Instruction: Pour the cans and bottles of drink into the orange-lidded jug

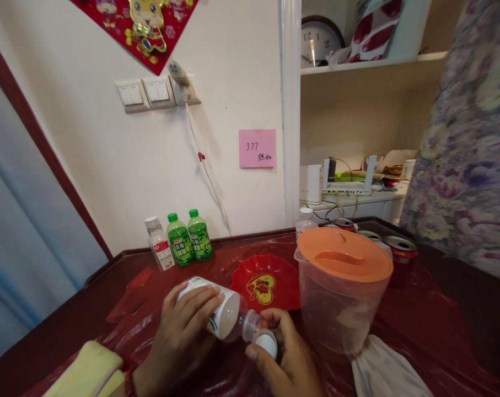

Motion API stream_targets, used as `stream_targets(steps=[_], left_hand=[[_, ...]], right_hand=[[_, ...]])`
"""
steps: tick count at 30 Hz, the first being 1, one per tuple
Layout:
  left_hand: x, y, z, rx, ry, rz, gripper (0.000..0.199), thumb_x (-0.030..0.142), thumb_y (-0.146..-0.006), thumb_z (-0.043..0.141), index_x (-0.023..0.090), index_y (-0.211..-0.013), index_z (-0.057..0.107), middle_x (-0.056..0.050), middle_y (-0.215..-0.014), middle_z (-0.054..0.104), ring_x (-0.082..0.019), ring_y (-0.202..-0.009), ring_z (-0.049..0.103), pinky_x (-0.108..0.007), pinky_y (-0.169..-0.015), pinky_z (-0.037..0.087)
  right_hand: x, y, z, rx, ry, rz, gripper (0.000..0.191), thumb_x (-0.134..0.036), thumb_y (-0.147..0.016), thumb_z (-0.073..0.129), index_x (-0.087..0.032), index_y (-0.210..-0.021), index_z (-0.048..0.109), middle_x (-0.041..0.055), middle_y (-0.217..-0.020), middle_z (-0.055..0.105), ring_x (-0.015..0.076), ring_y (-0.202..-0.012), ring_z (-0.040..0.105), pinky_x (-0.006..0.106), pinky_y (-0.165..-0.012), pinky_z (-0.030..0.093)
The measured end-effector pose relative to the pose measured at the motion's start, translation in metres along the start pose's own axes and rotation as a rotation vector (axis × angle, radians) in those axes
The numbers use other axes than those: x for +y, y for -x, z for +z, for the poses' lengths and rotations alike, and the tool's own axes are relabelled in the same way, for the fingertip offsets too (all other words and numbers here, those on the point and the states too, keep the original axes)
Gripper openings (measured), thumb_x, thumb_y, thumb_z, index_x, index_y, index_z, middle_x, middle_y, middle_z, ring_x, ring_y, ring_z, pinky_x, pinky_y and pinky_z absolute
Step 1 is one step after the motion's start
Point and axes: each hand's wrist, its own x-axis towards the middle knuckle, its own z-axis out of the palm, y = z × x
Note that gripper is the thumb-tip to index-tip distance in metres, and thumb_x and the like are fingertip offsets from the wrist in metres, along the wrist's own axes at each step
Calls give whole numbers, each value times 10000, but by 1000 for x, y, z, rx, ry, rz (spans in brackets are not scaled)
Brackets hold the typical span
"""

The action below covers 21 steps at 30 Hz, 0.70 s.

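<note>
My left hand (pixel 183 333) is wrapped round a clear plastic bottle (pixel 227 314) with a white label, tilted so its mouth points right and slightly down. The mouth is uncapped. Between the thumb and fingers of my right hand (pixel 289 355) is a white cap (pixel 267 344), close beside the bottle's mouth; whether they touch, I cannot tell. Just behind the bottle lies a red scalloped plate (pixel 289 275) with a gold pattern. A clear pitcher (pixel 340 309) with an orange lid (pixel 344 253) stands to the right of my right hand.
Two green bottles (pixel 189 237) and a white-capped bottle (pixel 160 245) stand at the back left. Behind the pitcher are another bottle (pixel 305 220) and several cans (pixel 399 249). A yellow cloth (pixel 86 369) lies front left, a pale cloth (pixel 388 369) front right.
</note>
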Motion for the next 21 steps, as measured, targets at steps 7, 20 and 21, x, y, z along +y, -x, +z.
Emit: stream_targets(steps=[7, 20, 21], left_hand=[[-12, 8, 9, -61, 41, -225, 457, 347, -872, 660, 223, -1294, 540, -101, -1216, 707, -297, -1111, 640, -477, -1055, 337], [-16, 9, 12, -62, 191, -472, 616, 589, -754, 773, 266, -1252, 607, -52, -1214, 720, -304, -1110, 661, -414, -965, 474], [-17, 7, 11, -66, 218, -523, 622, 590, -744, 777, 262, -1246, 614, -60, -1218, 719, -312, -1114, 661, -423, -961, 488]], right_hand=[[9, -3, -1, -251, 270, -254, 395, -285, -745, 821, -246, -1058, 584, -7, -979, 636, 173, -805, 636, 230, -694, 472], [26, -5, 21, 49, 812, -809, 301, -487, -918, 707, -240, -860, 543, -37, -867, 675, 182, -700, 570, 327, -575, 345], [26, -4, 25, 87, 817, -816, 286, -449, -931, 700, -236, -832, 538, -32, -858, 667, 180, -689, 559, 326, -569, 334]])
